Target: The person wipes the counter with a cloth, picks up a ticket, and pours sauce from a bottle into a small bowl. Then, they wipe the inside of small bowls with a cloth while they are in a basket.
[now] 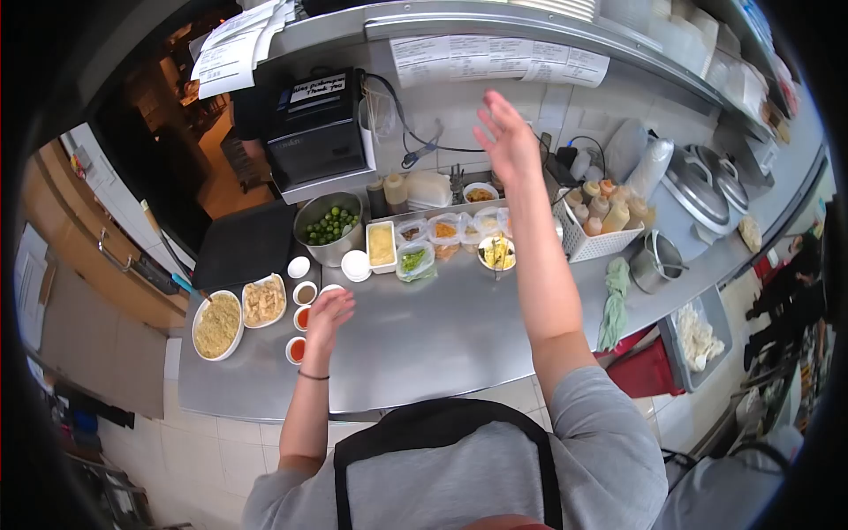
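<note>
My right hand (511, 141) is raised high with its fingers apart and nothing in it. It is in front of the wall, below the paper order tickets (495, 60) hanging from the shelf edge. Low over the steel counter, my left hand (329, 316) has its fingers loosely stretched and holds nothing that I can see. Beside it are small white cups of red sauce (297, 351) and a cup of brown sauce (305, 293). A round white lid or cup (356, 265) sits just beyond. Another cup is partly hidden behind my left fingers.
A metal pot of green limes (329, 231), a tub of yellow food (382, 246) and bagged toppings (444, 230) line the back. A grain-filled bowl (217, 329) stands left. Right are a bottle basket (605, 243), green cloth (616, 296) and metal pot (655, 265).
</note>
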Available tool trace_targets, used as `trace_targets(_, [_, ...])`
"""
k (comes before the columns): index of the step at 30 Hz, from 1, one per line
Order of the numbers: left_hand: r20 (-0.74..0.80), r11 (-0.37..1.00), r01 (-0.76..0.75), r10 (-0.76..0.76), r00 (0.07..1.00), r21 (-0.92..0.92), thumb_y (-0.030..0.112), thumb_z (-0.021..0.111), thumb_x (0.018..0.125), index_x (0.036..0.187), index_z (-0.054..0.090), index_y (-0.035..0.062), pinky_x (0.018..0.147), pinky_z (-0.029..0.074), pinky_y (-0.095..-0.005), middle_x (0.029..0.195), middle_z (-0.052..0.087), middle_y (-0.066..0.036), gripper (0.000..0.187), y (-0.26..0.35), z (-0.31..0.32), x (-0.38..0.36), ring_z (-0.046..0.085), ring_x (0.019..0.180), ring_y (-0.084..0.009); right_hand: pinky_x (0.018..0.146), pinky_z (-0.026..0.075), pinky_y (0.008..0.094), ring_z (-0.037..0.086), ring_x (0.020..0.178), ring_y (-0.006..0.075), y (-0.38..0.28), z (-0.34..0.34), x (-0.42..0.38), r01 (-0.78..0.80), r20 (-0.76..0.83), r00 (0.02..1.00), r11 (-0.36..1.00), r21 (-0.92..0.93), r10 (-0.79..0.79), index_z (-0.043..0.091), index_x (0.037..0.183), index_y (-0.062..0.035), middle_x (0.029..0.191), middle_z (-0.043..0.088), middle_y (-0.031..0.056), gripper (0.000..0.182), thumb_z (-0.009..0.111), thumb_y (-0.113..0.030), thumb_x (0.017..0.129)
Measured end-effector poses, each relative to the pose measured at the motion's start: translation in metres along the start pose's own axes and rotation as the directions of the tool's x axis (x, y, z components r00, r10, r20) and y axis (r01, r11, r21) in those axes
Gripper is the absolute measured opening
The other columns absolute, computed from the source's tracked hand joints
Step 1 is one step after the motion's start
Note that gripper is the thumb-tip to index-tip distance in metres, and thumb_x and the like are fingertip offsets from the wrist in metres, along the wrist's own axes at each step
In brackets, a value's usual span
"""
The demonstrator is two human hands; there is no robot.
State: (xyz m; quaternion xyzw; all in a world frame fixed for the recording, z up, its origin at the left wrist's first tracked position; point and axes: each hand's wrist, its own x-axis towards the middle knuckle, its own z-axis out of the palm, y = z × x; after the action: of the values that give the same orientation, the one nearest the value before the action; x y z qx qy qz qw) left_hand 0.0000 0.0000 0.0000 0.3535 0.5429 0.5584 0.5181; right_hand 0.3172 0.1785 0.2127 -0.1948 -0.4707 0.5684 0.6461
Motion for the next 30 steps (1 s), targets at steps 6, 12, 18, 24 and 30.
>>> trace_targets(6, [0.194, 0.994, -0.106, 0.109, 0.975, -0.024, 0.016, 0.050, 0.087, 0.105, 0.055, 0.0052, 0.081, 0.044, -0.0286, 0.106, 0.058, -0.007, 0.022, 0.028, 0.148, 0.009, 0.056, 0.097, -0.0166, 0.088, 0.035, 0.0396, 0.044, 0.101, 0.0173, -0.030, -0.016, 0.008, 0.015, -0.056, 0.998, 0.914, 0.406, 0.008, 0.050, 0.092, -0.0164, 0.097, 0.051, -0.0032, 0.022, 0.066, -0.023, 0.077])
trace_targets(12, [0.047, 0.716, -0.692, 0.697, 0.715, -0.094, 0.006, 0.053, 0.084, 0.125, 0.044, 0.0038, 0.090, 0.039, -0.0302, 0.115, 0.056, -0.009, 0.042, 0.083, 0.259, -0.003, 0.051, 0.108, -0.0200, 0.083, 0.037, 0.0358, 0.047, 0.095, 0.0133, 0.055, -0.052, -0.077, -0.456, 0.124, 0.889, 0.830, 0.321, 0.440, 0.047, 0.098, -0.0182, 0.100, 0.052, -0.0049, 0.023, 0.060, -0.027, 0.082])
trace_targets(18, [0.252, -0.006, -0.847, 0.956, 0.151, 0.531, -0.007, 0.056, 0.073, 0.109, 0.059, 0.0062, 0.070, 0.046, -0.0261, 0.097, 0.064, -0.012, 0.039, 0.142, 0.233, 0.001, 0.061, 0.077, -0.0172, 0.079, 0.039, 0.0261, 0.048, 0.096, 0.0119, 0.059, -0.088, -0.149, -0.360, 0.012, 0.932, 0.930, -0.070, 0.361, 0.051, 0.115, -0.0107, 0.105, 0.053, 0.0006, 0.035, 0.060, -0.018, 0.081])
trace_targets(24, [0.005, -0.124, -0.801, 0.989, -0.149, 0.585, 0.012, 0.066, 0.075, 0.100, 0.061, 0.0020, 0.072, 0.045, -0.0216, 0.092, 0.058, -0.006, 0.027, 0.356, 0.125, -0.010, 0.057, 0.080, -0.0126, 0.087, 0.039, 0.0368, 0.051, 0.100, 0.0283, 0.034, -0.308, -0.189, -0.005, -0.097, 0.934, 0.260, -0.966, -0.345, 0.062, 0.091, -0.0010, 0.100, 0.057, 0.0151, 0.020, 0.065, -0.013, 0.074])
trace_targets(30, [-0.012, 0.150, -0.913, 0.987, 0.157, 0.379, -0.001, 0.063, 0.067, 0.081, 0.062, -0.0088, 0.066, 0.046, -0.0270, 0.081, 0.062, -0.015, 0.016, 0.504, 0.071, 0.030, 0.060, 0.074, -0.0205, 0.096, 0.030, 0.0455, 0.035, 0.119, 0.0367, 0.036, -0.450, -0.305, -0.444, -0.425, 0.894, -0.429, -0.787, -0.146, 0.039, 0.126, -0.0017, 0.129, 0.037, 0.0224, 0.060, 0.053, -0.040, 0.081])
